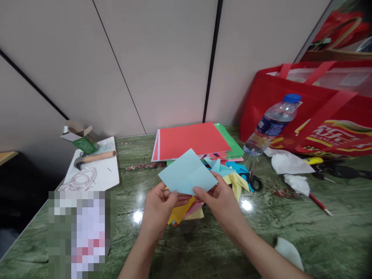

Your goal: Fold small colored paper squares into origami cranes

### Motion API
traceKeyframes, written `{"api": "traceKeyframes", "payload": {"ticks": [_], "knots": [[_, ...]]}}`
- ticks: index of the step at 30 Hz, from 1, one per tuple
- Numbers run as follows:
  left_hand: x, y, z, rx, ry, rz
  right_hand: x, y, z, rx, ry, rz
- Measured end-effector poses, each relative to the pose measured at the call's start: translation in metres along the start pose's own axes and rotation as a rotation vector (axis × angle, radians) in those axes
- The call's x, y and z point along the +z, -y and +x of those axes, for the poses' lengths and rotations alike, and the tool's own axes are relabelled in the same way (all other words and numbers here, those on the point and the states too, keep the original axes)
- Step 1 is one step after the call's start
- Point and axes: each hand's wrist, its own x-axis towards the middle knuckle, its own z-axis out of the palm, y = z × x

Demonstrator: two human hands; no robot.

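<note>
A light blue sheet of paper (188, 172), turned corner-up like a diamond, is held above the table between both hands. My left hand (162, 205) pinches its lower left edge, thumb in front and fingers behind. On the lower right edge, my right hand (216, 195) grips it the same way. Beneath the hands lie yellow and pink papers (181, 211), partly hidden. Just right of the sheet are folded paper pieces in blue (222, 167) and pale yellow (236, 182). Dark-handled scissors (255, 182) rest beside them.
Behind the hands lies a stack of coloured paper (194, 139). A water bottle (271, 126) and red bag (279, 97) stand at right, near crumpled tissue (298, 184) and a red pen (319, 203). A hammer (97, 156), beads (83, 179) and green box (85, 144) occupy a white board (110, 170) at left.
</note>
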Motion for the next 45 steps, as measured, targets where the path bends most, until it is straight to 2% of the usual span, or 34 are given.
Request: {"api": "traceKeyframes", "payload": {"ticks": [6,8,12,20,25,29,32,37,41,45], "knots": [[0.0011,-0.0055,-0.001,-0.031,0.051,-0.136,0.0,-0.0002,0.0001,0.003,-0.01,0.008],[0.0011,-0.0054,-0.0008,-0.025,0.033,-0.161,-0.0002,-0.0004,0.0,0.006,0.001,0.02],[-0.0009,-0.0026,0.0006,-0.004,-0.025,-0.109,-0.0016,0.0006,0.0004,-0.022,0.012,0.033],[-0.0043,-0.0008,0.0012,-0.077,0.056,0.032,-0.0053,0.0012,0.0039,-0.002,-0.081,0.084],[-0.0023,-0.0005,0.0029,-0.072,-0.033,-0.053,-0.005,-0.0005,0.0016,-0.037,0.036,0.005],[-0.0034,-0.0008,0.0038,-0.049,-0.092,-0.091,-0.0041,0.0017,-0.0019,0.054,0.122,-0.133],[-0.0051,-0.001,0.0036,-0.052,-0.097,-0.069,-0.0048,0.0031,-0.002,0.061,0.042,-0.248],[-0.006,0.0004,0.0025,-0.076,-0.052,0.02,-0.0083,0.0027,0.0044,-0.071,-0.074,-0.159],[-0.0047,0.0025,0.002,-0.094,-0.014,0.093,-0.0093,0.0033,0.0052,-0.053,-0.026,-0.152],[-0.0024,0.0026,0.001,-0.118,0.0,0.029,-0.009,0.0034,0.0034,-0.061,-0.023,-0.238]]}}
